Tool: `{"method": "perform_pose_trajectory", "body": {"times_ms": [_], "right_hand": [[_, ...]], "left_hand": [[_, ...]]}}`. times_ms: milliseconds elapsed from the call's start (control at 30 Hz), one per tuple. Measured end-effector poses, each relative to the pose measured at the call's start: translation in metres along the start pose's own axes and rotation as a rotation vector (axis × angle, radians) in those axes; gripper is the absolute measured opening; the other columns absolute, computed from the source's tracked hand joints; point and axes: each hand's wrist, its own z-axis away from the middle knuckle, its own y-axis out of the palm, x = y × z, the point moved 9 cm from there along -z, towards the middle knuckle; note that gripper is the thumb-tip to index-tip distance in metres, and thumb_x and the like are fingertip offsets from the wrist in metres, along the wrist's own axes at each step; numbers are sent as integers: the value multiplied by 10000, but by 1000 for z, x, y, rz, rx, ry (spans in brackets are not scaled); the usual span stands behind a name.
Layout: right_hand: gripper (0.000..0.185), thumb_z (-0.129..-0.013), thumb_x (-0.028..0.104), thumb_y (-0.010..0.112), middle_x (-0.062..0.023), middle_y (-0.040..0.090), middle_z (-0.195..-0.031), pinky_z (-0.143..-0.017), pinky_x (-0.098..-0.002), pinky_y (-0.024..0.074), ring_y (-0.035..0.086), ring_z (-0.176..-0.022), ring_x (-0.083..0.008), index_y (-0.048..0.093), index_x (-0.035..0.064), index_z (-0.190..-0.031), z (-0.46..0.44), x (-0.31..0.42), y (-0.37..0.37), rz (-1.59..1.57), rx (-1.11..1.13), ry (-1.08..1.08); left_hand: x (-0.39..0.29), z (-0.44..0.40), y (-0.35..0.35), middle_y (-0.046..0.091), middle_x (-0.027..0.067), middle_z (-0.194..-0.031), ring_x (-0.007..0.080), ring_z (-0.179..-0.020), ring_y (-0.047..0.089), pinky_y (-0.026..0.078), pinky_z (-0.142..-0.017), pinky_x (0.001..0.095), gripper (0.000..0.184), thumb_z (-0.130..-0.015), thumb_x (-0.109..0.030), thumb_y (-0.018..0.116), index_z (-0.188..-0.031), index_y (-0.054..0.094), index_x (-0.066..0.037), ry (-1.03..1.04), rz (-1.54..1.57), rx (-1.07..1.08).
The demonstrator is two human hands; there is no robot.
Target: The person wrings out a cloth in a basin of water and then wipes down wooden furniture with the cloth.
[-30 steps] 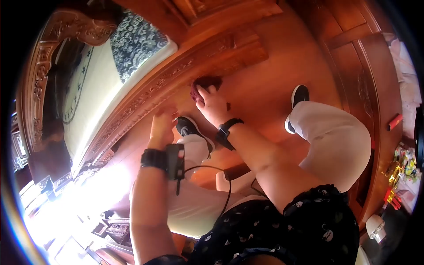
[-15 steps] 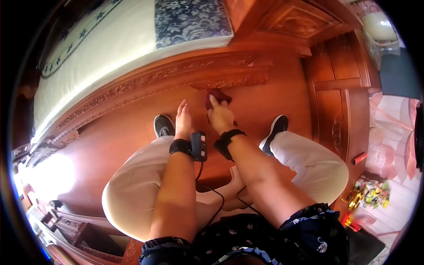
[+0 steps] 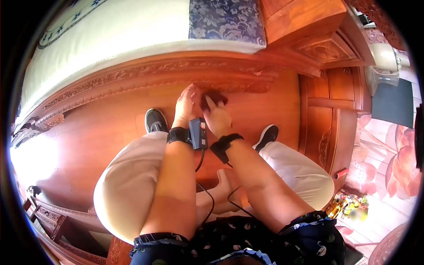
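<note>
Your right hand (image 3: 219,118) grips a bunched dark red cloth (image 3: 205,105), index finger laid along it, by the lower edge of the carved bed rail (image 3: 150,73). Your left hand (image 3: 184,107) reaches in just beside, fingers extended; whether its tips touch the rail cannot be told.

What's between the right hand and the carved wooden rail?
A dark red cloth, partly under the fingers of the right hand. The carved wooden rail runs beyond it. Shows in the head view; contact with the rail is unclear.
</note>
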Motion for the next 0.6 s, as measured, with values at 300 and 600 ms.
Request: {"method": "perform_pose_trajectory", "body": {"times_ms": [300,600], "right_hand": [[483,-800,223,509,-168,503,-1004,-639,-430,469,565,-781,-357,386,262,-1265,4,29,-24,-250,-73,-80],[581,-722,172,576,-165,488,-935,-603,-426,473,563,-736,-353,390,281,-1261,0,17,-16,-93,-69,-134]], "left_hand": [[2,9,8,566,25,-1048,140,-963,514,397,-787,274,383,-902,-319,350,-1149,514,-76,-49,308,-93],[6,22,17,500,34,-1183,171,-1049,459,342,-888,283,443,-914,-375,312,-1190,481,-72,-128,286,-43]]}}
